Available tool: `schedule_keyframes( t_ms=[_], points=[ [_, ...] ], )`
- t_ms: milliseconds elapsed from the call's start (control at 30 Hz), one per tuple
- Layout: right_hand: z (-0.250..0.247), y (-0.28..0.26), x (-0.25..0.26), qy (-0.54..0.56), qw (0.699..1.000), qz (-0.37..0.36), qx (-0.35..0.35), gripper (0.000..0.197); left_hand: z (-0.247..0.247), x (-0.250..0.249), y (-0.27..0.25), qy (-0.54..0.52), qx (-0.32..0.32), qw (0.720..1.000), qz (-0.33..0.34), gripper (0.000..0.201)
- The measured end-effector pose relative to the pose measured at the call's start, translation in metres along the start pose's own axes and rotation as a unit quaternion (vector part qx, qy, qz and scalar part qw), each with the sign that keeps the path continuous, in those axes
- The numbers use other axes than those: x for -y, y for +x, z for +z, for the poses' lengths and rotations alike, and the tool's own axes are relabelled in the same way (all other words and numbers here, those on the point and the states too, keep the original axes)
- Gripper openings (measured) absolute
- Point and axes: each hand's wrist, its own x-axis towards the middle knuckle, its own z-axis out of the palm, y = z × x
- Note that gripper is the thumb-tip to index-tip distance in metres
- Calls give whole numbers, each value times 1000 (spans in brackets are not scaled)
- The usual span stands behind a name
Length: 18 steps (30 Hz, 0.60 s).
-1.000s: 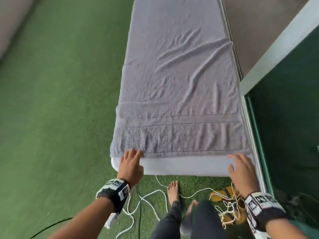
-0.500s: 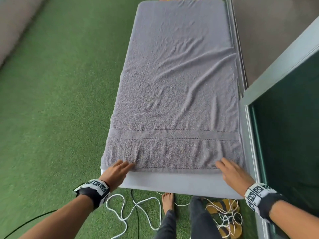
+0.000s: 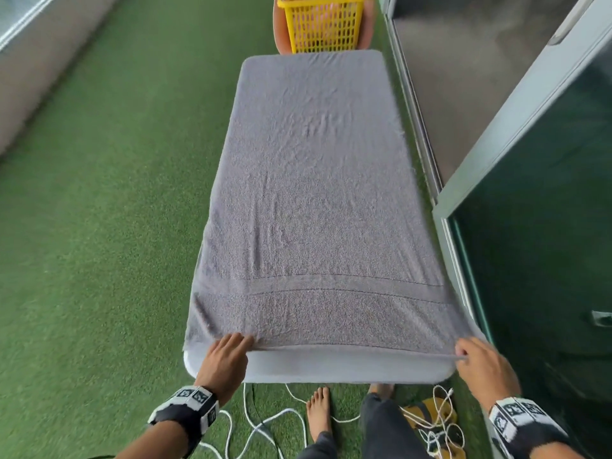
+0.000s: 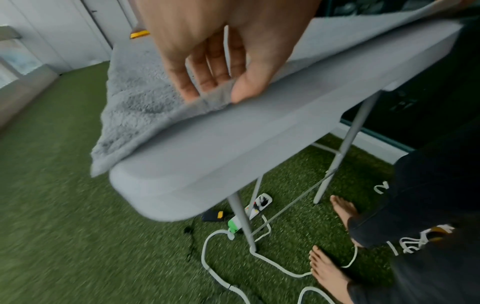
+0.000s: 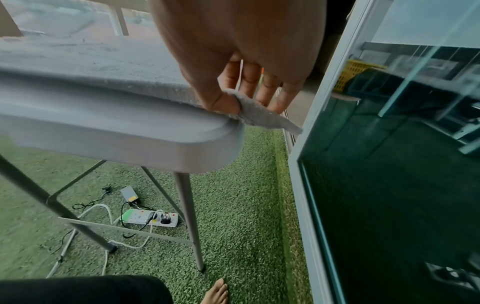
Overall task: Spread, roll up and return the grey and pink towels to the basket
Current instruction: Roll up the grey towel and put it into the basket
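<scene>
The grey towel (image 3: 314, 193) lies spread flat along the white table (image 3: 331, 369), covering nearly all of its top. My left hand (image 3: 228, 349) pinches the towel's near edge close to the left corner, thumb under and fingers on top (image 4: 215, 90). My right hand (image 3: 470, 354) pinches the near right corner (image 5: 249, 109), which sticks out past the table's corner. The near hem is lifted slightly off the tabletop. A yellow basket (image 3: 323, 23) stands beyond the table's far end. No pink towel is plainly in view.
Green artificial turf (image 3: 99, 226) covers the floor on the left. A glass door with a pale frame (image 3: 530, 193) runs close along the table's right side. White cables and a power strip (image 5: 150, 218) lie under the table by my bare feet (image 3: 319, 412).
Both hands went from resting flat at the towel's near edge to pinching it at both ends. The wrinkles in the towel have been pulled smooth. The view rose, bringing the basket in.
</scene>
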Motion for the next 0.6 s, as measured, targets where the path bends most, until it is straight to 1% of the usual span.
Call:
schedule_keyframes(
  t_ms=[67,133,167,200,267,300,400,500,600],
  points=[
    [2,-7,-1,13,1000,11,6,42,4,2,2,3,5,1000,6,37],
    [9,-12,3,21,1000,5,2,38,4,10,1,12,31,999,-33,51],
    [12,-13,5,29,1000,8,2,34,5,17,-1,18,39,997,-62,55],
    [16,-14,7,37,999,12,1,29,4,24,-3,24,39,995,-88,51],
    [23,-15,7,51,999,20,-1,21,-1,34,-7,29,27,993,-112,30],
    [26,-17,7,63,998,25,-2,19,-2,39,-9,23,14,994,-107,24],
    [33,-20,6,96,995,31,-23,16,-5,47,-16,4,-11,997,-80,19],
    [37,-23,8,101,994,14,-34,19,-2,54,-26,25,-7,998,-51,28],
    [39,-18,5,63,997,2,-49,24,-1,57,-30,32,-10,998,-52,28]
  ],
)
